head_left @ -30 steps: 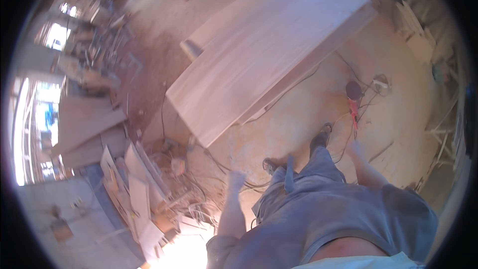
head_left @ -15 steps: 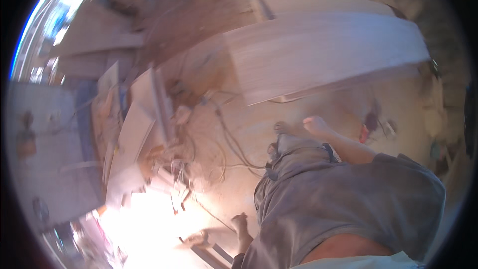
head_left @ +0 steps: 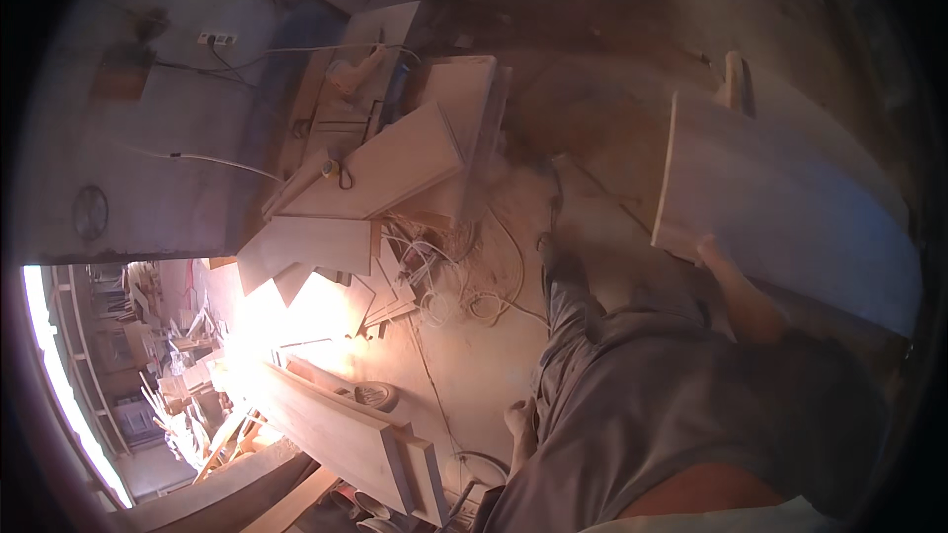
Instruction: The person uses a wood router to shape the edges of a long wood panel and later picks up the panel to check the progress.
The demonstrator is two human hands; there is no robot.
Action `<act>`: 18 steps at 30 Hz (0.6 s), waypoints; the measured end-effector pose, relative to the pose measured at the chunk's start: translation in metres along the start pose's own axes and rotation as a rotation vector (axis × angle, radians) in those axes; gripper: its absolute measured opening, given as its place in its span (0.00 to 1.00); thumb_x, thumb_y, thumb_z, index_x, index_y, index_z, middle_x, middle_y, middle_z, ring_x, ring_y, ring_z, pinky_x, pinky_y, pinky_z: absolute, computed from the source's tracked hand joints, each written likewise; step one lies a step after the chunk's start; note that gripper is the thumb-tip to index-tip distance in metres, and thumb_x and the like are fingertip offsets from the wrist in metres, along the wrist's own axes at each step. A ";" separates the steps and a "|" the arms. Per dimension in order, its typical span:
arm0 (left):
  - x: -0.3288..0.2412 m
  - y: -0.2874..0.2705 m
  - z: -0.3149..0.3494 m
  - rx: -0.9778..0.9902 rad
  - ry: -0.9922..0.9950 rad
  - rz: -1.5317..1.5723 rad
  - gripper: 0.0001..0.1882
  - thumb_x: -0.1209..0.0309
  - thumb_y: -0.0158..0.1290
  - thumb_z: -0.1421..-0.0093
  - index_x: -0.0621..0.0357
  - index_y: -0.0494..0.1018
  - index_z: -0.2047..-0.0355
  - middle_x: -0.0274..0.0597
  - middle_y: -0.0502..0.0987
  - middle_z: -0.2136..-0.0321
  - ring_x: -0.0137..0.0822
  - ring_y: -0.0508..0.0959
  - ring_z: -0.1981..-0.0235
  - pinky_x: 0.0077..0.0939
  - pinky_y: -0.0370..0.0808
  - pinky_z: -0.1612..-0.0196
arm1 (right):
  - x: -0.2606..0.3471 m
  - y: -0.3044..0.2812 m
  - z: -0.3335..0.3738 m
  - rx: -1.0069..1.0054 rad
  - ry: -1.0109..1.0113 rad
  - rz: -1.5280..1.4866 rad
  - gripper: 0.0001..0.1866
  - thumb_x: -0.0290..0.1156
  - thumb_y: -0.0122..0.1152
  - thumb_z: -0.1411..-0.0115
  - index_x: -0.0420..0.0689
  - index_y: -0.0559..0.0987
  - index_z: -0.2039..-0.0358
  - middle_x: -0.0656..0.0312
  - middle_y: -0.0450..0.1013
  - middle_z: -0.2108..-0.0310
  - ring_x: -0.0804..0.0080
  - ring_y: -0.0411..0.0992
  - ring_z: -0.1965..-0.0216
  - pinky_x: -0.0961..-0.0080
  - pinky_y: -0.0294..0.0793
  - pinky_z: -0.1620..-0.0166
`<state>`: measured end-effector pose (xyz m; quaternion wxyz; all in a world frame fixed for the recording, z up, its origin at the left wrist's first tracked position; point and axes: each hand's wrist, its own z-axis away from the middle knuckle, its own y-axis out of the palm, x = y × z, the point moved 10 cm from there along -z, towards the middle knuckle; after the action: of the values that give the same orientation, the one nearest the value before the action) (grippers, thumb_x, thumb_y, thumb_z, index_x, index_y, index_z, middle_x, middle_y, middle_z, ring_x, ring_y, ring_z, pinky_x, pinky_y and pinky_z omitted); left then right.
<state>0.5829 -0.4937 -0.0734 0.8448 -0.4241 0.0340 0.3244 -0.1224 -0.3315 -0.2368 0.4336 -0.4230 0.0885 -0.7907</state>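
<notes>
My left hand point(head_left: 517, 419) hangs low beside my trouser leg, its fingers curled in, with no object visible in it. Nearest to it are stacked wooden panels point(head_left: 336, 424) standing on edge, a short distance to its left. On the other side, my right hand point(head_left: 706, 252) is at the near edge of a large pale board point(head_left: 790, 197). The hand overlaps that edge in the picture; whether it touches or grips the board I cannot tell, as its fingers are dim and blurred.
Flat panels point(head_left: 415, 163) lie piled left of centre. Beside them, cables point(head_left: 484, 306) loop over the dusty floor. A grey wall point(head_left: 188, 178) with a socket point(head_left: 216, 38) stands at left. Scrap wood point(head_left: 193, 405) fills the bright lower left.
My view has swung to the left, so the large board now appears farther right and the panels nearer the middle. My right hand now shows against the board's edge. My left hand's fingers look more curled.
</notes>
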 end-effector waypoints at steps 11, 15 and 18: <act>-0.294 -0.107 -0.256 -0.013 0.434 0.048 0.17 0.65 0.56 0.40 0.73 0.80 0.74 0.51 0.78 0.82 0.36 0.77 0.77 0.39 0.74 0.69 | 0.030 0.056 0.024 0.286 -0.285 0.320 0.07 0.27 0.56 0.42 0.38 0.81 0.69 0.53 0.77 0.71 0.55 0.76 0.67 0.55 0.76 0.61; -0.360 -0.137 -0.306 -0.125 0.464 0.128 0.16 0.66 0.54 0.41 0.71 0.80 0.69 0.55 0.78 0.79 0.39 0.78 0.75 0.41 0.73 0.67 | 0.037 0.059 0.066 0.335 0.048 0.456 0.08 0.29 0.58 0.43 0.39 0.82 0.69 0.51 0.78 0.72 0.50 0.75 0.68 0.52 0.76 0.60; -0.393 -0.116 -0.328 -0.049 0.467 0.067 0.16 0.64 0.55 0.40 0.67 0.82 0.64 0.53 0.80 0.75 0.44 0.79 0.73 0.43 0.74 0.63 | 0.066 0.068 0.080 0.312 0.007 0.474 0.08 0.30 0.58 0.43 0.39 0.82 0.69 0.51 0.79 0.72 0.50 0.75 0.68 0.51 0.76 0.59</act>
<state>0.4119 -0.9898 -0.0719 0.7923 -0.5066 0.2348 0.2459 -0.0388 -0.4044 -0.1818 0.6658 -0.3159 0.0635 -0.6729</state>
